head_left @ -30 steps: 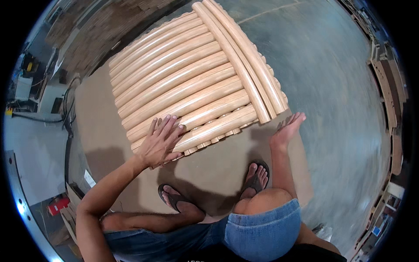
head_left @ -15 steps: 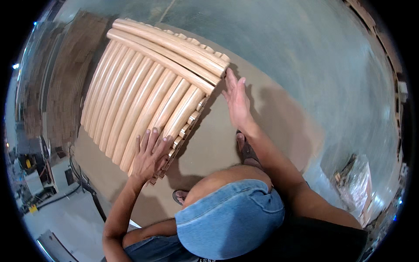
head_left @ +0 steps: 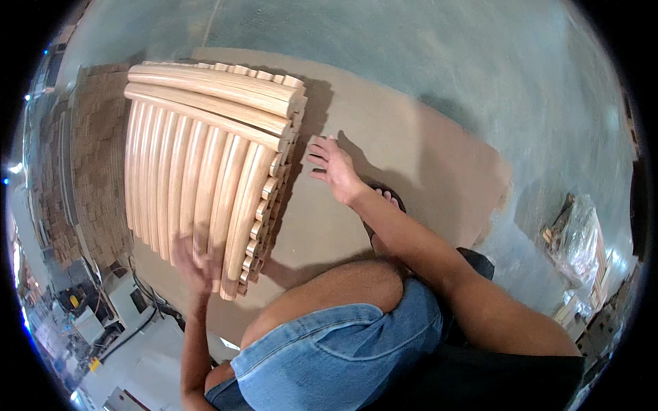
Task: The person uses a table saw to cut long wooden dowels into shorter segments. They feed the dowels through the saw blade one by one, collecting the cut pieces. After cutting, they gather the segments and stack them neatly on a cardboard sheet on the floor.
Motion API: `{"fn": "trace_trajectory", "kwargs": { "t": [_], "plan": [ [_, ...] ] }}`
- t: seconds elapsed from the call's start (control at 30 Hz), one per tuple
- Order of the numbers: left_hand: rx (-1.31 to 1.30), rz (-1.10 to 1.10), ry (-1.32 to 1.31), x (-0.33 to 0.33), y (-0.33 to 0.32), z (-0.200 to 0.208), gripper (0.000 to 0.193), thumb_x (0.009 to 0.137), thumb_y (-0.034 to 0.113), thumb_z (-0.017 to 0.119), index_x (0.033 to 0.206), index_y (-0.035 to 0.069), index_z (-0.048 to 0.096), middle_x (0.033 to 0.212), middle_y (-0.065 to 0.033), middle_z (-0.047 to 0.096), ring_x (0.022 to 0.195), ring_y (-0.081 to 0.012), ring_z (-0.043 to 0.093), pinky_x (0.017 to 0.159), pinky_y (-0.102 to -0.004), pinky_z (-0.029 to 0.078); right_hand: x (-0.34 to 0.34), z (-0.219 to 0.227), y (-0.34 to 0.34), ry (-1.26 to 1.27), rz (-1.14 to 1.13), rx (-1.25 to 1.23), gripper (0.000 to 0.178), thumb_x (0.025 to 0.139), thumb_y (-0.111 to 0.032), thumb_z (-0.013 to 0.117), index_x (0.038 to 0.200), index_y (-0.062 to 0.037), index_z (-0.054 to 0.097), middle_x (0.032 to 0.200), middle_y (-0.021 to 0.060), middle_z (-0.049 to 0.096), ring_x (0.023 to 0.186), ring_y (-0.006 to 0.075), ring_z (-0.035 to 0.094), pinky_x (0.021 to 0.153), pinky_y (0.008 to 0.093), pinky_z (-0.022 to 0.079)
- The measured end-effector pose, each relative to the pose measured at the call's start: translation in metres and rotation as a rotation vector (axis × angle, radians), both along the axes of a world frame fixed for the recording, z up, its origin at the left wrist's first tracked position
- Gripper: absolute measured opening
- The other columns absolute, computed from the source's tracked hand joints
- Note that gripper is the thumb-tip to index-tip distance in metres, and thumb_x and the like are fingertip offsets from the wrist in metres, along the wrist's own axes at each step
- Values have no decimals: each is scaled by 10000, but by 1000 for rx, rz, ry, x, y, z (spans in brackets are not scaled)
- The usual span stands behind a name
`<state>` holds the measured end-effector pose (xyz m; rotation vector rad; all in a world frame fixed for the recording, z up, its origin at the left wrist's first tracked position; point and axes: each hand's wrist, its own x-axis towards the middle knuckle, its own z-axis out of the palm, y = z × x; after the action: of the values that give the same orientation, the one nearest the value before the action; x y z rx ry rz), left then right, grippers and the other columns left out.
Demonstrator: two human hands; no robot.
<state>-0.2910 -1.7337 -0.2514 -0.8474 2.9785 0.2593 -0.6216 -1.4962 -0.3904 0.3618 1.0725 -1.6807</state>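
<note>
Your stack of long, curved, pale wooden slats (head_left: 205, 171) fills the upper left of the frame, lying on a sheet of tan cardboard (head_left: 411, 171) spread over the grey concrete floor (head_left: 480, 61). A few slats lie crosswise on top, at the far end of the stack. Your left hand (head_left: 195, 264) sits at the lower left, blurred, against the near end of the slats; you cannot tell how far it is open or whether it grips anything. Your right hand (head_left: 334, 168) is at centre, fingers spread wide and holding nothing, just beside the stack's right edge. Your bent knee in blue denim shorts (head_left: 343, 349) fills the lower middle
</note>
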Motion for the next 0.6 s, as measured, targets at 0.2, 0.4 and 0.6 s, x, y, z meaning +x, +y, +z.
{"fn": "trace_trajectory", "kwargs": {
  "t": [0.2,0.4,0.6],
  "plan": [
    [-297,456,-46,120,-67,15,658,1033,338,567,1508,-49,326,1524,-282,373,1431,-445,326,1175,-521,284,5,-4,-12,-62,-1,-113,805,1062,-622,199,1607,-31,162,1661,198,191,1518,344,246,1190,546,308],
    [-318,405,-347,141,-59,29,657,1025,372,567,1494,-34,349,1527,-291,377,1427,-453,333,1164,-549,281,12,-9,-18,-105,22,-145,893,1027,-690,219,1611,-23,115,1678,208,102,1543,365,156,1208,546,277],
    [-291,396,-401,149,-53,30,637,1024,349,568,1505,-3,344,1553,-273,352,1440,-444,326,1170,-548,271,15,-5,-19,-62,33,-120,918,1020,-705,238,1605,-5,136,1643,215,221,1481,354,295,1139,522,369]
  ]
}}
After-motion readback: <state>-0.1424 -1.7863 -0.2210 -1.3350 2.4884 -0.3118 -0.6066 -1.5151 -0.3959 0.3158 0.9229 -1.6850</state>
